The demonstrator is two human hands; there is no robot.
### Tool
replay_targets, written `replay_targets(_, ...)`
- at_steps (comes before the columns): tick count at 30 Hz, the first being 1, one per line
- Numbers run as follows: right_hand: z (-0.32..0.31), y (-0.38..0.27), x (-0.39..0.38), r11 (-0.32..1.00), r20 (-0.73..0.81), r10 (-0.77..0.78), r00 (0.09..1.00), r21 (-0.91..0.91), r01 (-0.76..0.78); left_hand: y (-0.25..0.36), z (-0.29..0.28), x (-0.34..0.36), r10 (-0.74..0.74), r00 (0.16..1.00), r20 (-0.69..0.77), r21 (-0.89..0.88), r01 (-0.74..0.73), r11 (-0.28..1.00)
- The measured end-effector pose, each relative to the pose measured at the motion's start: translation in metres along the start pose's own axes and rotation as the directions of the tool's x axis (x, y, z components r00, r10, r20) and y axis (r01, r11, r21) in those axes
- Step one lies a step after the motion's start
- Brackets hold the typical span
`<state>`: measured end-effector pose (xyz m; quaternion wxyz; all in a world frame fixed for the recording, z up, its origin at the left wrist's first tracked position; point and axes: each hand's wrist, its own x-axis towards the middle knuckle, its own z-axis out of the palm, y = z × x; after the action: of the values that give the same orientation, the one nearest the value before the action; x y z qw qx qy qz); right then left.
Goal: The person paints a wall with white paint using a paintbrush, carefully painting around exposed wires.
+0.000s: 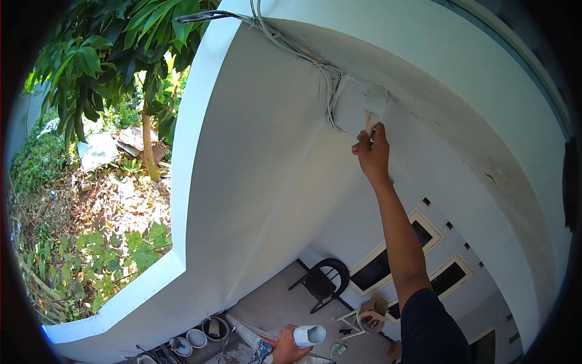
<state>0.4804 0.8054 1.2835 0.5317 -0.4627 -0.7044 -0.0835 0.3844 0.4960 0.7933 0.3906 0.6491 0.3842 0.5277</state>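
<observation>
My right hand (373,155) is stretched up high, its fingers closed around the pale handle of a paintbrush (369,123). The brush's far end meets the white wall just under the overhang, beside a bundle of grey cables (332,91); its tip blends with the whitish surface there. Low in the view, my left hand (290,348) grips a white cup (309,335) by its side. The cup is tilted, with its mouth toward the right; its contents cannot be made out.
Far below on the floor stand a black chair (320,282), several buckets (215,328) along the wall foot and a pair of green sandals (338,349). A white-edged wall opening (182,200) looks onto a tree (148,145) and leaf litter. Framed windows (445,276) line the far wall.
</observation>
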Motion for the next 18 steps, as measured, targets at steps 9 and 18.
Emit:
replay_targets(9, 0.036, -0.070, -0.008, 0.762, 0.034, 0.267, 0.963, 0.605, -0.233, -0.011, 0.007, -0.005, -0.070, 0.998, -0.009, 0.055, 0.070, 0.996)
replay_targets(18, 0.086, -0.173, -0.048, 0.760, 0.140, -0.118, 0.983, 0.650, -0.001, -0.019, 0.004, -0.002, -0.058, 0.997, 0.058, 0.017, 0.057, 0.998)
